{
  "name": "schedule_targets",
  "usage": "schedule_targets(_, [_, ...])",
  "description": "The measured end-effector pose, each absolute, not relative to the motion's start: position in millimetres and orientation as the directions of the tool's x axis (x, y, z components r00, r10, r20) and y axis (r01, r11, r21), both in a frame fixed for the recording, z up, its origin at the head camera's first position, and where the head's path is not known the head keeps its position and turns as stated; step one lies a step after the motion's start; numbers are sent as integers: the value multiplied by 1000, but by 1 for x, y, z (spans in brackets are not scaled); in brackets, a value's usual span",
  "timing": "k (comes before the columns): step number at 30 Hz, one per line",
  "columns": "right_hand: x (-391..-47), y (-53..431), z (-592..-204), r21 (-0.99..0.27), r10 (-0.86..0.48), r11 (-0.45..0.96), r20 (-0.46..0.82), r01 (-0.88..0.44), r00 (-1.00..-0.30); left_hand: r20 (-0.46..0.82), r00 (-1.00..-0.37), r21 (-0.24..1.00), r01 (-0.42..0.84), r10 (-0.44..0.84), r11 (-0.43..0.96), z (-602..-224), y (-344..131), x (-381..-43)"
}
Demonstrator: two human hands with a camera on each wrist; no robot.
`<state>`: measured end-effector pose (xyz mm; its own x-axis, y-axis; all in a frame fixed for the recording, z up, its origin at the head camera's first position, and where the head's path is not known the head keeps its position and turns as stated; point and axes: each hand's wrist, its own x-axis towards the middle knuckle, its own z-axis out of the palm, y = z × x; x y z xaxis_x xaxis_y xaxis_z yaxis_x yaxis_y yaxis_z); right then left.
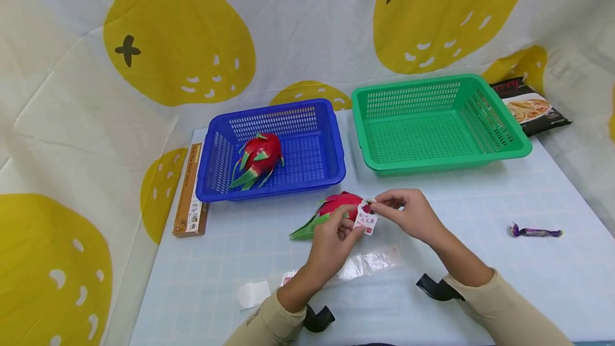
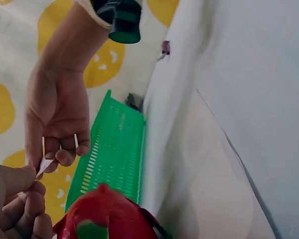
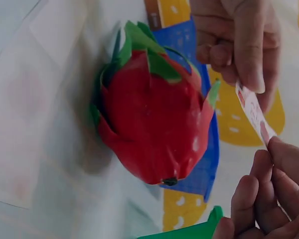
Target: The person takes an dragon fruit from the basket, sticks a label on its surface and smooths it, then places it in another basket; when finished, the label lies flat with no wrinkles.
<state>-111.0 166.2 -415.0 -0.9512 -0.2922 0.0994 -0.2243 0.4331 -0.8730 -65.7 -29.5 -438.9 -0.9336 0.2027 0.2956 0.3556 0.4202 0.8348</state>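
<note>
A small white label [image 1: 367, 220] with dark red lettering and a fruit picture is held up between both hands. My left hand [image 1: 330, 244] pinches its left side between thumb and fingers. On the opposite edge, the thumb and forefinger of my right hand [image 1: 414, 215] pinch it near the top. Just behind the label a red dragon fruit [image 1: 336, 204] with green leaf tips lies on the table, partly covered by the left hand. The right wrist view shows this dragon fruit [image 3: 154, 117] whole, with the label [image 3: 251, 112] bent slightly between the two hands.
A blue basket [image 1: 271, 192] holding another dragon fruit [image 1: 261, 155] stands behind, beside a green basket [image 1: 447, 164]. A brown box [image 1: 189, 196] lies left, a black food packet [image 1: 533, 108] back right, a purple-wrapped candy [image 1: 535, 232] right. Clear plastic [image 1: 370, 263] and white paper [image 1: 253, 294] lie in front.
</note>
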Motion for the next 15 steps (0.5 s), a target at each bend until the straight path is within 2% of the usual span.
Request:
schedule_targets(3, [-119,165,-417,-900,-281,413,18,-138,-960,403,-875,710,484,268,511,-439,-30,-67])
schedule_targets(8, [-126,165,-419,-916,-295,394,-49,-75,-954,556,-710,372,678,433,635,-439,-36,-71])
schedule_targets(11, [-130,165,-420,-917,-306,393,-60,-68,-950,630,-618,198,713,470,673,-439,-38,-75])
schedule_targets(15, [-134,162,-425,-913,-324,397,-41,-97,-945,694,-529,26,696,488,718,-442,-39,-81])
